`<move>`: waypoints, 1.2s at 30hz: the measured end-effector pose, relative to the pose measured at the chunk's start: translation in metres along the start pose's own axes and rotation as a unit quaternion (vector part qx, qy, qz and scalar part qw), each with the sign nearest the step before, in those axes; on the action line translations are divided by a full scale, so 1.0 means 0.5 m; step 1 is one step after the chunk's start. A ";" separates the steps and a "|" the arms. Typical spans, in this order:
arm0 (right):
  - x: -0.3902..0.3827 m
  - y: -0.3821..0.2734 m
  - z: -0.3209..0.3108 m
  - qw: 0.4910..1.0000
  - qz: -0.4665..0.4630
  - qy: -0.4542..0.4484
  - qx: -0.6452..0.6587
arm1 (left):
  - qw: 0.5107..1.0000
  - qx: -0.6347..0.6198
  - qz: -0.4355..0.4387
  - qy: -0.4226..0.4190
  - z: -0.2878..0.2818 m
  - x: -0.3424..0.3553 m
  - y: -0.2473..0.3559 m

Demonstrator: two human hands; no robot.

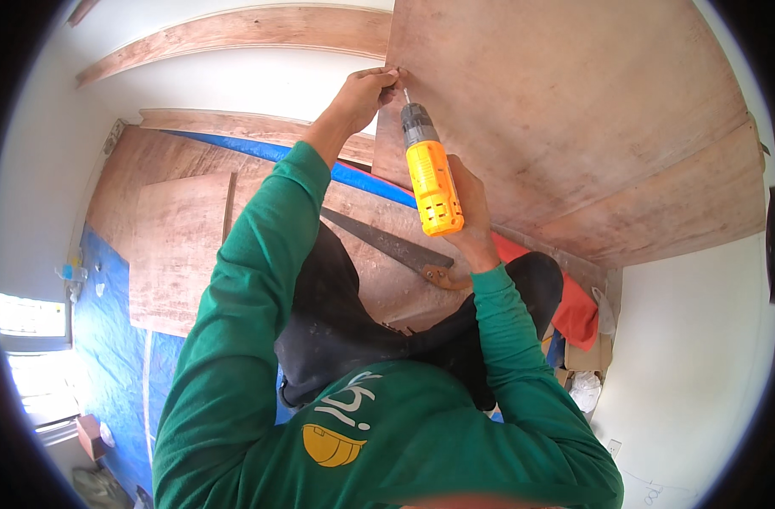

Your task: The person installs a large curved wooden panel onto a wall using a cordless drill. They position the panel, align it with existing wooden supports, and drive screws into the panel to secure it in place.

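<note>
Presumably heavy and rigid, the drill (434,182) is best held by its handle, hidden within my right hand's (472,204) grip, its bit (407,96) just beside my left hand (366,95), curled at the board's (565,119) edge, hold indiscernible.

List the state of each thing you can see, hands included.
Large plywood panel: cannot tell whether fastened
Left hand: fingers bent at the panel's edge
Right hand: closed around the yellow drill
Yellow drill: held, bit pointed at the panel, spin unclear
Handsaw: lying down, unheld
Blue tarp: spread, creased
</note>
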State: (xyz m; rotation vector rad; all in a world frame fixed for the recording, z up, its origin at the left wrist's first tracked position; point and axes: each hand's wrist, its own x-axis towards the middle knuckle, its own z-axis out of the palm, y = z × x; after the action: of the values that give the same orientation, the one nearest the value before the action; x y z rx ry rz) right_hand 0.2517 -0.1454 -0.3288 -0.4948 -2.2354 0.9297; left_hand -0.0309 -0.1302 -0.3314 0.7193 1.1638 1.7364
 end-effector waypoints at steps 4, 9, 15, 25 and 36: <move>0.002 -0.002 -0.002 1.000 -0.005 0.004 0.004 | 1.000 -0.026 -0.006 0.010 0.006 0.000 -0.001; 0.005 -0.006 0.003 1.000 -0.020 0.011 0.016 | 0.999 -0.044 -0.009 0.009 0.009 -0.005 0.004; 0.005 -0.012 0.008 1.000 -0.002 0.006 -0.018 | 0.999 -0.038 -0.008 0.008 0.009 -0.011 0.009; 0.012 -0.017 0.006 0.994 -0.014 0.000 -0.109 | 0.997 0.045 -0.040 0.040 0.020 -0.010 0.021; 0.013 -0.011 0.030 0.989 0.039 -0.009 -0.145 | 0.999 0.009 -0.018 0.041 0.036 -0.016 0.010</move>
State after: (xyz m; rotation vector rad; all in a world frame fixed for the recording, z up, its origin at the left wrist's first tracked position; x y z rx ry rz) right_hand 0.2361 -0.1525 -0.3299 -0.7100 -2.3956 0.6495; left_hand -0.0144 -0.1312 -0.3198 0.6391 1.2433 1.7415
